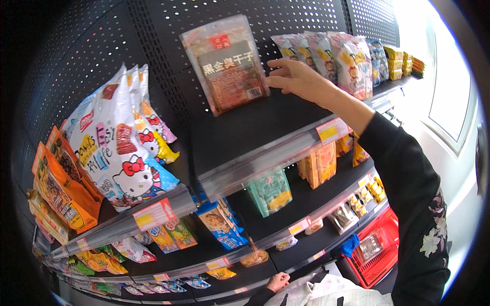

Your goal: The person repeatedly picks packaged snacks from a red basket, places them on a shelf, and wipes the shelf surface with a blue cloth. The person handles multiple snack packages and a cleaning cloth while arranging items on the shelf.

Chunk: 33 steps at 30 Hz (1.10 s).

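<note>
A clear-windowed snack pouch [233, 72] with reddish-brown contents and a printed label stands upright on the upper black shelf [237, 130]. My right hand [293, 78] reaches in from the right, fingers apart at the pouch's right edge. Whether the fingertips touch it is hard to tell; they are not closed around it. Just behind that hand stands a row of white snack bags [350, 65]. Low in the view, my left hand [278, 282] is curled in front of my body near the bottom shelves, with nothing visible in it.
Large Hello Kitty snack bags [126, 153] and orange bags [65, 187] fill the left shelf. Below are a green pouch [271, 191] and blue packs [224, 225]. A red shopping basket [377, 264] holding a packet sits at lower right. A bright window [449, 84] is on the right.
</note>
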### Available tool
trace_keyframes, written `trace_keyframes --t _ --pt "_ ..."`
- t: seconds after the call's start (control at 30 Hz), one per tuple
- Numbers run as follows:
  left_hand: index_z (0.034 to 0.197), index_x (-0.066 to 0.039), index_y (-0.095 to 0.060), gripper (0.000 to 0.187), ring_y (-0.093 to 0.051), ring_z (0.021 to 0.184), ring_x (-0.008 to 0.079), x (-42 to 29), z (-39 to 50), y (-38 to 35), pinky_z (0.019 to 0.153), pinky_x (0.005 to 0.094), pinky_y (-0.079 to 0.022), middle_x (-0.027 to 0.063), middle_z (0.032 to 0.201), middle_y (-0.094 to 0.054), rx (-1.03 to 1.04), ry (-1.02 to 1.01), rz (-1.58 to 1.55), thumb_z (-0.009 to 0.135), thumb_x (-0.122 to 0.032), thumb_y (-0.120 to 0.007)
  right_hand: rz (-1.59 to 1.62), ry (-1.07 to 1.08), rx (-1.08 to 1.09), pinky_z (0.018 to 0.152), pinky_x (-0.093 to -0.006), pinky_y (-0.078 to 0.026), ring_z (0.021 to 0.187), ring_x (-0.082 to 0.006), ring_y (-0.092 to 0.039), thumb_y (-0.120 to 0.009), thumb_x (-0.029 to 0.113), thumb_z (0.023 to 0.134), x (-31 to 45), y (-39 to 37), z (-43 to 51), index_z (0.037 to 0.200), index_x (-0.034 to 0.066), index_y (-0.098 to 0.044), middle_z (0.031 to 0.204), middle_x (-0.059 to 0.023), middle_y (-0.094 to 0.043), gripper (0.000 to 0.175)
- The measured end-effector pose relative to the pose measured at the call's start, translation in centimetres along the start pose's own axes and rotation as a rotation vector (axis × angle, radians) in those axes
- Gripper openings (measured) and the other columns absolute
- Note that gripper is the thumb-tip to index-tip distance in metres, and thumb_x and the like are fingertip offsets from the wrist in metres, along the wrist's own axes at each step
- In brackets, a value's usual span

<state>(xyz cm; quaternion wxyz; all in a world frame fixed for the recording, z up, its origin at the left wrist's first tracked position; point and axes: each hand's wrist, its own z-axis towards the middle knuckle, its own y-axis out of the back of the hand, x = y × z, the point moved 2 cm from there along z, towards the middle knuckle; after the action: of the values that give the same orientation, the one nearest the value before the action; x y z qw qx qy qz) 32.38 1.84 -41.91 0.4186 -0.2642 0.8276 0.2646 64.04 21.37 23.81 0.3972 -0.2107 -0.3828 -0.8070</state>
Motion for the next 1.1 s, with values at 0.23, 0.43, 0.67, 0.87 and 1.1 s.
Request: trace_keyframes --t 0.23,0.43,0.67,0.87,1.1 --pt "0.117 -0.003 -0.065 0.034 -0.068 0.070 0.0129 3.3 1.1 1.5 0.065 0.0284 -0.055 0.0075 0.088 -0.074 0.004 0.054 -0.093 0.100 -0.032 -0.062 -0.093 -0.274 0.128 0.084 -0.0354 -0.056 0.107 -0.0250 -0.065 -0.078 0.040 0.085 -2.9 -2.4 5.3 0.144 -0.0078 -0.044 0.124 -0.0188 -0.064 0.083" --pt "0.116 -0.002 -0.065 0.035 -0.069 0.073 0.0134 5.4 1.9 2.5 0.067 0.0289 -0.056 0.0084 0.089 -0.074 0.003 0.086 -0.046 0.099 -0.033 -0.063 -0.205 -0.292 0.106 0.066 -0.0323 -0.058 0.096 -0.0186 -0.066 -0.081 0.032 0.083 -3.1 -2.6 5.7 0.124 -0.0056 -0.062 0.101 -0.0100 -0.067 0.059" --pt "0.117 -0.002 -0.065 0.034 -0.068 0.071 0.0137 2.4 0.7 3.7 0.065 0.0286 -0.055 0.0084 0.088 -0.073 0.039 0.021 -0.108 0.100 -0.032 -0.062 0.155 -0.254 0.194 0.065 -0.0333 -0.059 0.076 -0.0148 -0.061 -0.079 0.028 0.086 -2.7 -3.4 4.1 0.114 0.0010 -0.071 0.086 -0.0041 -0.065 0.039" --pt "0.122 -0.001 -0.062 0.030 -0.066 0.072 0.0121 -2.7 -0.6 3.7 0.065 0.0275 -0.055 0.0089 0.091 -0.072 0.063 -0.027 -0.108 0.102 -0.024 -0.060 0.203 -0.059 0.018 0.064 -0.0223 -0.051 0.080 -0.0072 -0.062 -0.070 0.029 0.096 1.0 -2.1 1.0 0.124 0.0049 -0.068 0.098 -0.0012 -0.069 0.036" --pt "0.130 -0.002 -0.057 0.031 -0.064 0.080 0.0121 -16.3 -2.5 5.8 0.070 0.0255 -0.055 0.0063 0.095 -0.067 0.044 -0.374 -0.089 0.105 -0.019 -0.055 0.380 0.072 -0.215 0.074 -0.0201 -0.049 0.091 -0.0033 -0.059 -0.068 0.026 0.098 5.4 3.2 -10.1 0.131 0.0036 -0.061 0.107 0.0007 -0.067 0.040"
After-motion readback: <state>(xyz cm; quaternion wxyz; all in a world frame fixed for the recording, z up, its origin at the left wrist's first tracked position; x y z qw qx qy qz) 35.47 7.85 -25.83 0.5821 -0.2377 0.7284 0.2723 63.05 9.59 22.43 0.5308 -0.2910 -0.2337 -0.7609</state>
